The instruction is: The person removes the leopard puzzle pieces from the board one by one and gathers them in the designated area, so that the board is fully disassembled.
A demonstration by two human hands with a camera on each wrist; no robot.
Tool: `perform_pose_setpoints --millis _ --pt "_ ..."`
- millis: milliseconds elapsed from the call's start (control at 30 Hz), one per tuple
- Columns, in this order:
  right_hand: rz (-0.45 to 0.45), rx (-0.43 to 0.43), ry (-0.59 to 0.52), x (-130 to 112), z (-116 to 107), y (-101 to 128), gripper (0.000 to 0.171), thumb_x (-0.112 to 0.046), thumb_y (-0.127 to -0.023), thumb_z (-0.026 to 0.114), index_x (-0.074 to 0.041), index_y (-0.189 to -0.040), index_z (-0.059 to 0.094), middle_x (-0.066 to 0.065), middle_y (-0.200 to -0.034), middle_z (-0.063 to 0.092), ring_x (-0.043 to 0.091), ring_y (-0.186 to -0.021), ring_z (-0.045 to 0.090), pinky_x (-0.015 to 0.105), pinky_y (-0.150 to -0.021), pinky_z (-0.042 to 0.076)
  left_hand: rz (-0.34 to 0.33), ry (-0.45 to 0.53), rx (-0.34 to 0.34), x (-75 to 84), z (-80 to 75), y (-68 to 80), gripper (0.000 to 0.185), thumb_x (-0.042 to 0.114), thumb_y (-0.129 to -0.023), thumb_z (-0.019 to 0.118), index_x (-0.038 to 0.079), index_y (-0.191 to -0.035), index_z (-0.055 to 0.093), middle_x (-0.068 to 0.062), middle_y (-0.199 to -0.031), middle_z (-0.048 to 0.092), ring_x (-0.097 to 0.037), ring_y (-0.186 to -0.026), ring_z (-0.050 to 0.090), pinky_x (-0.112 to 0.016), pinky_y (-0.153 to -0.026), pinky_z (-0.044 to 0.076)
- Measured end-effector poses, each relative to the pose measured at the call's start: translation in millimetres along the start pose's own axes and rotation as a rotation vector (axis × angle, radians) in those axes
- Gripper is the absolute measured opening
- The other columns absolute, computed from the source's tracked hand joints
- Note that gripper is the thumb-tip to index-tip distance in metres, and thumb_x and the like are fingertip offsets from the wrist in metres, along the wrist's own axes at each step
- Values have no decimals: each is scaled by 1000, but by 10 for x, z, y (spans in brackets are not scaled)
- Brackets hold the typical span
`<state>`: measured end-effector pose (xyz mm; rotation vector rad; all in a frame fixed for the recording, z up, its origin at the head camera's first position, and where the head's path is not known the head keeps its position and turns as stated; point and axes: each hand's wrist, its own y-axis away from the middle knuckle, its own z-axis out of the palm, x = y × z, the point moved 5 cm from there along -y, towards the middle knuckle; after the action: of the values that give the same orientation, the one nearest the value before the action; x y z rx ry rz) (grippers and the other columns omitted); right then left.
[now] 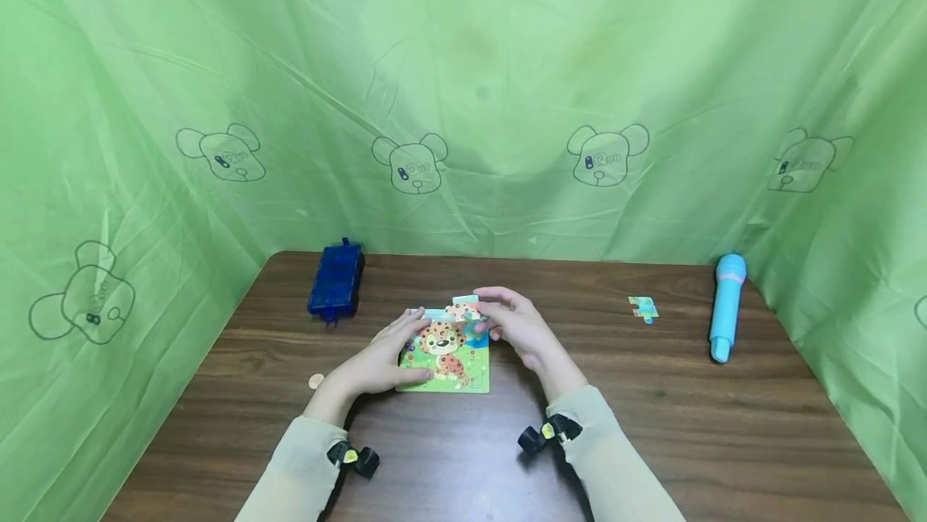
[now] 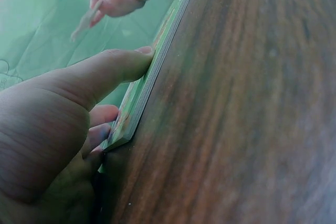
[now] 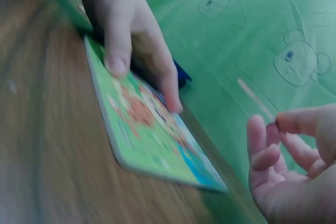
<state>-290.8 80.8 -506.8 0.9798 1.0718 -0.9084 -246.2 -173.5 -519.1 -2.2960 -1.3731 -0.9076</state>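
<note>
A jigsaw puzzle board (image 1: 474, 373) with a spotted cartoon animal on green lies flat on the table in front of the person. My left hand (image 1: 378, 361) rests on its left side, thumb and fingers spread; in the left wrist view the thumb (image 2: 118, 69) presses the printed face near the edge. My right hand (image 1: 523, 330) pinches a puzzle piece (image 1: 465, 307) between thumb and fingertips, above the board's top edge. Seen edge-on in the right wrist view, that piece (image 3: 254, 97) is raised off the board.
Another puzzle piece (image 1: 643, 308) lies at the right, with a blue toy microphone (image 1: 727, 309) beyond it. A dark blue plastic case (image 1: 337, 279) stands at the back left. A small pale disc (image 1: 315, 381) lies beside the left wrist. Green cloth (image 1: 507, 184) hangs behind the table.
</note>
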Motion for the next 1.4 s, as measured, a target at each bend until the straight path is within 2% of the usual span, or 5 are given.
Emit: perform_pose_setpoints --millis 167,533,833,1167,1400 --pt "-70 16 56 -179 -352 40 47 -9 -106 70 2 -150 59 6 -111 76 15 -83 73 23 -69 52 3 -16 -1 -11 26 15 98 50 -95 84 10 -171 37 -10 -182 20 -37 -169 10 -68 -131 14" --pt "-366 123 531 -522 -1524 179 36 -15 -105 75 2 -137 69 23 -111 76 31 -93 72 31 -80 59 -8 4 12 -21 31 28 98 50 -94 86 13 -171 38 -9 -183 19 -35 -169 8 -70 -130 13" --pt "-321 247 709 -437 -2359 479 40 -28 -109 72 -3 -141 70 18 -114 76 23 -95 69 32 -73 56 -2 6 9 -6 33 24 98 49 -94 86 11 -171 38 -9 -182 19 -37 -169 9 -70 -130 13" --pt "-313 263 1015 -387 -2440 486 29 -22 -102 81 -9 -128 77 2 -97 78 15 -81 67 31 -71 50 -1 -8 -1 -1 16 1 99 49 -94 86 11 -171 37 -9 -182 19 -36 -169 8 -69 -131 12" --pt "-352 276 1102 -362 -2433 457 26 -19 -99 84 -8 -122 79 5 -99 76 20 -83 64 38 -75 48 -2 -10 -2 -15 13 -2 99 49 -94 86 11 -171 38 -9 -182 19 -36 -169 9 -69 -131 12"
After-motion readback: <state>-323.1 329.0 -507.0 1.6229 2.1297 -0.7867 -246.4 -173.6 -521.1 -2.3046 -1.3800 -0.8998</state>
